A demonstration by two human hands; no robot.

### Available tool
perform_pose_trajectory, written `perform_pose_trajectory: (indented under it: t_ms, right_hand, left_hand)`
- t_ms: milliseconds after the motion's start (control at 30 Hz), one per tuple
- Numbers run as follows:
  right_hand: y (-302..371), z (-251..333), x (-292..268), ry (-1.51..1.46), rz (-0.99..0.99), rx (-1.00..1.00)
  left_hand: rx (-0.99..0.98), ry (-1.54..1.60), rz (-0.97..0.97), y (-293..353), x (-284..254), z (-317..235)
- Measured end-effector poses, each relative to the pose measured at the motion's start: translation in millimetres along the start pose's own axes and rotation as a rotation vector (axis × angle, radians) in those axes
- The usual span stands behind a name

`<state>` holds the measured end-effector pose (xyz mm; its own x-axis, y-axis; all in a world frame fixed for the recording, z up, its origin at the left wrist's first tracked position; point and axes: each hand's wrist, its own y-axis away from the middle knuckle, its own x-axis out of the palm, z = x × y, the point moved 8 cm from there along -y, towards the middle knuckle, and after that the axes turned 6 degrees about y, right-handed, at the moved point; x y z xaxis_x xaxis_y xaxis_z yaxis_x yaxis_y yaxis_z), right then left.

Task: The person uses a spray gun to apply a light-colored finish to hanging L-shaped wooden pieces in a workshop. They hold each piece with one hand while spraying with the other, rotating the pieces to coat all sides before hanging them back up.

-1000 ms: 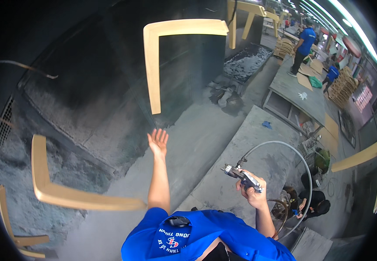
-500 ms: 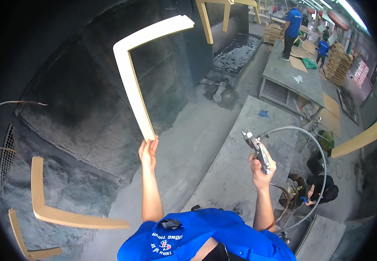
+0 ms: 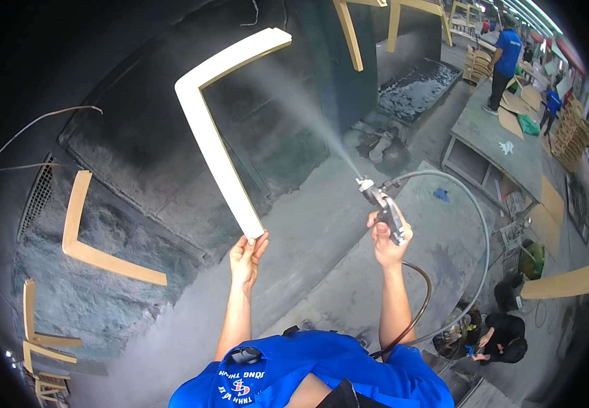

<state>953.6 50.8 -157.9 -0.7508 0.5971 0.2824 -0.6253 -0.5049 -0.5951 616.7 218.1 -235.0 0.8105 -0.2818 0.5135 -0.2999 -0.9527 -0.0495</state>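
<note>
My left hand point(image 3: 245, 260) pinches the lower end of an L-shaped wooden frame piece point(image 3: 206, 136), pale and brightly lit, which stands up from my fingers and bends to the right at its top. In my right hand point(image 3: 391, 238) is a metal spray gun point(image 3: 381, 207), with my fingers wrapped round its grip. A white mist point(image 3: 308, 122) fans out of its nozzle up and left, reaching the frame piece's upper arm. From the gun a grey hose point(image 3: 481, 204) loops to the right, and a brown hose point(image 3: 425, 285) runs down past my forearm.
Similar L-shaped wooden pieces point(image 3: 80, 231) hang at the left, and more wooden frames point(image 3: 349, 34) hang at the top. Dark booth panels stand ahead. At right are a grey workbench point(image 3: 471, 129), a person standing on it point(image 3: 507, 54), and another person in black crouching point(image 3: 505, 340).
Spray now comes from the gun, where none showed before. My right hand has moved slightly left and up; the frame piece's held end has shifted right. The view has turned left.
</note>
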Motion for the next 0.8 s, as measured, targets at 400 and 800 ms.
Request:
perform_pose_trajectory:
  t_ms: [400, 800]
  right_hand:
    - [-100, 100, 44, 0.02, 0.289, 0.075]
    - [-197, 203, 106, 0.657, 0.185, -0.046]
  left_hand:
    - [0.081, -0.004, -0.048, -85, -82, 4]
    - [0.115, -0.153, 0.041, -176, -145, 1]
